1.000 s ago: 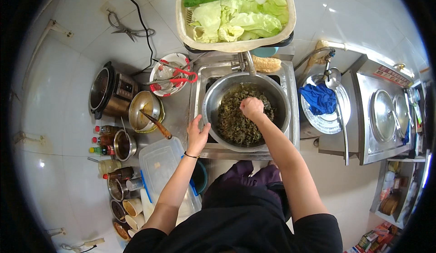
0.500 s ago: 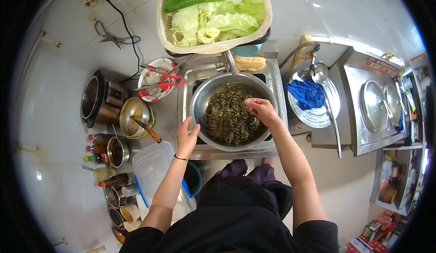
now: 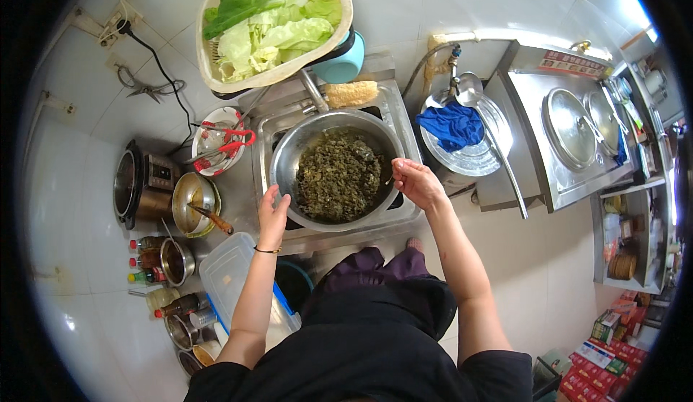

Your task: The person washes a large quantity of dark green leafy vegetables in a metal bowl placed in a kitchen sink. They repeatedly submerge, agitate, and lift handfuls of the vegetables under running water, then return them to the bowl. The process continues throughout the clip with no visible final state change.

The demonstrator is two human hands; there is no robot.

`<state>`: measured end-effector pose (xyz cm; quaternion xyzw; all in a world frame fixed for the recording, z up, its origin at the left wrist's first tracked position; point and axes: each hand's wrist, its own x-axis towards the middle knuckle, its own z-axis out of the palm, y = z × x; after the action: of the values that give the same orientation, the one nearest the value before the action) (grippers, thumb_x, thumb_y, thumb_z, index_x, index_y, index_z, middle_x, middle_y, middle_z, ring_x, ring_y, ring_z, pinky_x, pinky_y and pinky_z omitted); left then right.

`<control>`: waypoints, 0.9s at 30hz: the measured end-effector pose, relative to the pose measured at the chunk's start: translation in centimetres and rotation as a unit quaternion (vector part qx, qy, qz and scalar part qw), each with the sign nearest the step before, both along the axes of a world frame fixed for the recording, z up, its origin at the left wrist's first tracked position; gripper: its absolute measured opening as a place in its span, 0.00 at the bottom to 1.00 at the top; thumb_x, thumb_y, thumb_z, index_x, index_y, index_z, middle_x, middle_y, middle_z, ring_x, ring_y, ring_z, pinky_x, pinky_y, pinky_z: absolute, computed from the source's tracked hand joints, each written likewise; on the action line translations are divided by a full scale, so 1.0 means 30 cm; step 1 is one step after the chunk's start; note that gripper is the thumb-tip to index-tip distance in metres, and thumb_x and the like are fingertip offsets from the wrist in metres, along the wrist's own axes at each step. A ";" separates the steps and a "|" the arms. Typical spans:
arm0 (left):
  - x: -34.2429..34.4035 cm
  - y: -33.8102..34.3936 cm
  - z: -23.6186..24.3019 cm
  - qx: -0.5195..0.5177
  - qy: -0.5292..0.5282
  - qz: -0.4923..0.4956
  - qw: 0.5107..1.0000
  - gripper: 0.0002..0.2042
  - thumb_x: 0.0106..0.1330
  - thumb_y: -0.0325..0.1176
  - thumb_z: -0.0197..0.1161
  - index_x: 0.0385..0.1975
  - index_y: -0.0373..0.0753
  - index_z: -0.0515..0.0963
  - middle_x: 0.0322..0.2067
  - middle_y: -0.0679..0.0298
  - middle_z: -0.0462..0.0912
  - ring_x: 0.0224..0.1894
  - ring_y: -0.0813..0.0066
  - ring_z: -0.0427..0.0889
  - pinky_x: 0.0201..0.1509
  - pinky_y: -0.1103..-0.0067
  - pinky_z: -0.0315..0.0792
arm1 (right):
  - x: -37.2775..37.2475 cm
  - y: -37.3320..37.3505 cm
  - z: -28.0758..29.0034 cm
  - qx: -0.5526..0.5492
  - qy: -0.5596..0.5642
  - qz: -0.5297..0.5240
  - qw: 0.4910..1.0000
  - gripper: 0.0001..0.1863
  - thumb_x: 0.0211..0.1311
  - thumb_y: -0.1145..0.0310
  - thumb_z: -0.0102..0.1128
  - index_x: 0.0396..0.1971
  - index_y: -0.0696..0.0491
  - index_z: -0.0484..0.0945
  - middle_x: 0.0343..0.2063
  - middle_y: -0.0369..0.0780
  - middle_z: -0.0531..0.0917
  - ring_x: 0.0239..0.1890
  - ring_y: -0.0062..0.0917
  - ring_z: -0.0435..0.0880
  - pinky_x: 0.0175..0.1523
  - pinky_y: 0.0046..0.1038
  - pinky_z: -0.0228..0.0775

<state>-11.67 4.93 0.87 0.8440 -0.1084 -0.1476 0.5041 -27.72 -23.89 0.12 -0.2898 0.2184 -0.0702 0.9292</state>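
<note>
A wide metal basin (image 3: 283, 158) sits over the sink, holding a mass of dark green chopped leaves (image 3: 339, 178) in some liquid. At its right rim, my right hand (image 3: 420, 185) pinches a thin, pale bit (image 3: 390, 181), perhaps a stem, between thumb and fingertips. My left hand (image 3: 272, 221) is by the basin's lower left rim, thumb and fingers apart; whether it touches the metal I cannot tell. Behind the basin are the faucet (image 3: 313, 91) and a tan, rough-textured loofah-like scrubber (image 3: 351, 94).
A cream basket (image 3: 204, 59) of lettuce leaves stands at the back beside a light-blue bowl (image 3: 346, 62). Left are a patterned bowl (image 3: 204, 142) with red-handled tongs, a pan (image 3: 186, 210), a pressure cooker (image 3: 155, 182) and bottles. Right, a blue cloth (image 3: 451, 127) and ladle (image 3: 494, 142) lie on a lid.
My right hand has moved from above the leaves out to the basin's right rim, still pinching. My left hand stays near the left rim. The whole view has shifted, so the scene sits further left.
</note>
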 end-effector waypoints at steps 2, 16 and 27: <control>0.000 0.000 -0.004 -0.011 -0.004 -0.003 1.000 0.21 0.57 0.34 0.57 0.49 0.35 0.65 0.48 0.59 0.68 0.52 0.71 0.64 0.56 0.77 0.56 | -0.033 -0.002 -0.015 -0.095 0.040 -0.048 0.994 0.10 0.54 0.66 0.57 0.33 0.56 0.76 0.23 0.29 0.75 0.24 0.10 0.69 0.29 0.14 0.61; 0.031 0.054 0.009 -0.032 0.007 -0.003 0.999 0.21 0.58 0.32 0.56 0.51 0.34 0.63 0.49 0.58 0.67 0.52 0.71 0.64 0.55 0.79 0.58 | -0.126 0.075 -0.273 -0.526 0.300 -0.040 0.795 0.14 0.45 0.67 0.60 0.34 0.56 0.78 0.30 0.43 0.81 0.33 0.24 0.81 0.40 0.22 0.70; 0.091 0.070 0.020 -0.047 0.010 0.001 0.999 0.18 0.58 0.33 0.55 0.48 0.35 0.66 0.42 0.63 0.71 0.44 0.77 0.69 0.50 0.82 0.61 | -0.138 0.077 -0.151 -0.615 0.269 -0.030 0.740 0.07 0.43 0.68 0.60 0.25 0.51 0.80 0.16 0.39 0.77 0.20 0.25 0.77 0.29 0.25 0.68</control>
<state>-8.94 7.02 1.46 0.8181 -0.1096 -0.1504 0.5441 -31.88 -21.58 -4.42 -0.7987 0.3769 -0.1360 0.4489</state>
